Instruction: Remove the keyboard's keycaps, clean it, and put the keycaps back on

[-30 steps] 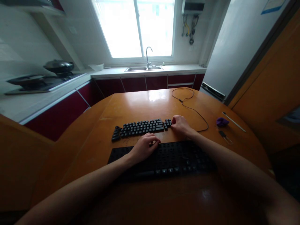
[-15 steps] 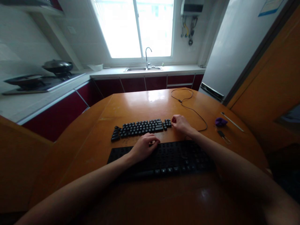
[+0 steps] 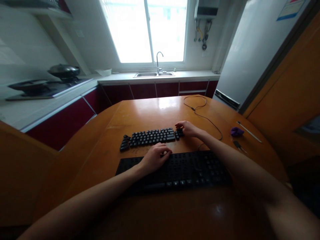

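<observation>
A black keyboard lies in front of me on the wooden table, most of its upper area bare of keycaps, with a row of keys along its near edge. Loose black keycaps are laid out behind it in rows. My left hand rests on the keyboard's far edge, fingers curled and thumb tip meeting the fingertips; whatever lies between them is too small to tell. My right hand is over the small group of keycaps at the right end, fingers stretched forward and partly covering them. Nothing shows held in it.
On the right of the table lie a cable, a purple cloth-like bundle, a thin white stick and a small dark-handled tool with wire prongs. Beyond are a sink, a stove with pans and a fridge.
My right hand has shifted left, from beside the right-end keycaps to over them, its fingers straightening out. My left hand stays in place on the keyboard. The view has tilted slightly.
</observation>
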`<control>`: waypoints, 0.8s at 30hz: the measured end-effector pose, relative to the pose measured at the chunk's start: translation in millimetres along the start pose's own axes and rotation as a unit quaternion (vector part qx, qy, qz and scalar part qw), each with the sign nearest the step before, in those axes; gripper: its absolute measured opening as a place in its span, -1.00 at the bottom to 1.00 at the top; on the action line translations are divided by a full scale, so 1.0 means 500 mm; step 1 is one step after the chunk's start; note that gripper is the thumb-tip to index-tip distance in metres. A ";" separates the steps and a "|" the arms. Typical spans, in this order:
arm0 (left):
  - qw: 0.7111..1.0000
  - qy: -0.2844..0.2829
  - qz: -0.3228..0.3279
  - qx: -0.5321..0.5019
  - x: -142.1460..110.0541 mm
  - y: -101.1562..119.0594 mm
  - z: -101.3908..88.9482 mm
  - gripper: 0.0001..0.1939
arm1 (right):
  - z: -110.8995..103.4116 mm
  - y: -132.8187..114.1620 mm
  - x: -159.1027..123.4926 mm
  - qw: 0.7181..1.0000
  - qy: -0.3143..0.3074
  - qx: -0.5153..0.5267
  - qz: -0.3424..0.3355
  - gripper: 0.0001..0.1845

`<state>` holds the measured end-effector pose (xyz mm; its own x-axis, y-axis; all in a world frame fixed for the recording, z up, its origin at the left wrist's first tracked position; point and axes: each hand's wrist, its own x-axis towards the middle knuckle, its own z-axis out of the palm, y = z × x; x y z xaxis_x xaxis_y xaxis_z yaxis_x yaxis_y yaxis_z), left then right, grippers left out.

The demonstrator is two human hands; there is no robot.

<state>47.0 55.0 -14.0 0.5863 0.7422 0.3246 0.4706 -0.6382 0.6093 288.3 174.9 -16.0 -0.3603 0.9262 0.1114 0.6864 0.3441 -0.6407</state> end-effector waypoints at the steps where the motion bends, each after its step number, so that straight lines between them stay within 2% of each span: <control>1: 1.000 -0.001 0.000 0.001 -0.001 -0.001 0.000 -0.82 | 0.000 0.000 -0.001 1.000 -0.003 0.005 -0.001 -0.37; 12: 1.000 -0.007 -0.004 0.003 -0.001 0.002 -0.001 -0.81 | -0.004 -0.011 -0.025 1.000 -0.019 0.012 0.002 -0.42; 15: 1.000 -0.008 -0.006 0.002 0.000 0.005 -0.003 -0.81 | -0.014 -0.016 -0.038 1.000 0.017 -0.013 0.008 -0.44; 19: 1.000 -0.011 -0.006 0.000 0.001 0.008 -0.004 -0.81 | -0.026 -0.014 -0.070 0.990 0.100 -0.058 0.081 -0.68; 24: 1.000 -0.013 -0.008 0.002 0.003 0.008 -0.004 -0.81 | -0.015 -0.009 -0.102 0.984 0.074 -0.053 0.154 -0.95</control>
<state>48.8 53.8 -9.7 0.5950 0.7472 0.2961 0.4833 -0.6270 0.6109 308.4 127.0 -12.8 -0.0350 0.9986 0.0388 0.8138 0.0510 -0.5789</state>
